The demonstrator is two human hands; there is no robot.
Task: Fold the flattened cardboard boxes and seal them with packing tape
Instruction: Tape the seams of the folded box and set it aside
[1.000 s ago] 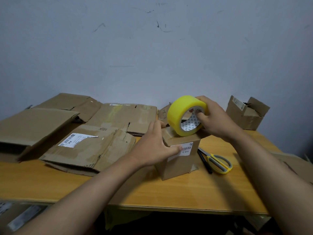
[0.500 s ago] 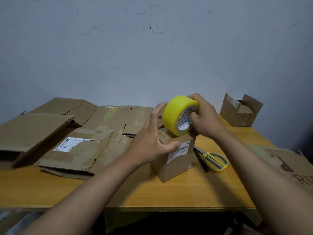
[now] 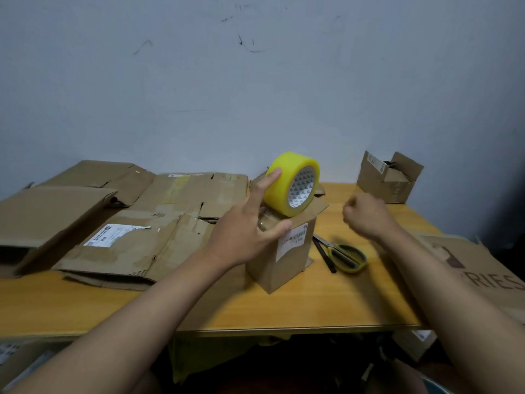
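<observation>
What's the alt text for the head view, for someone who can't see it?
A yellow tape roll stands on edge atop a small cardboard box on a wooden table, the left hand steadying roll and box while the right hand, blurred, is off both. Yellow-handled scissors lie right of the box, flattened boxes left.

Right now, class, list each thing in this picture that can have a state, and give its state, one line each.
Tape roll: on its edge on the small box, a fingertip touching it.
Small box: folded up, upright, one top flap raised.
Scissors: closed, flat on the table.
Far box: upright, flaps open.
Flat boxes: unfolded, lying stacked.
Left hand: fingers straight, steadying the roll.
Right hand: blurred, curled, holding nothing visible.
</observation>
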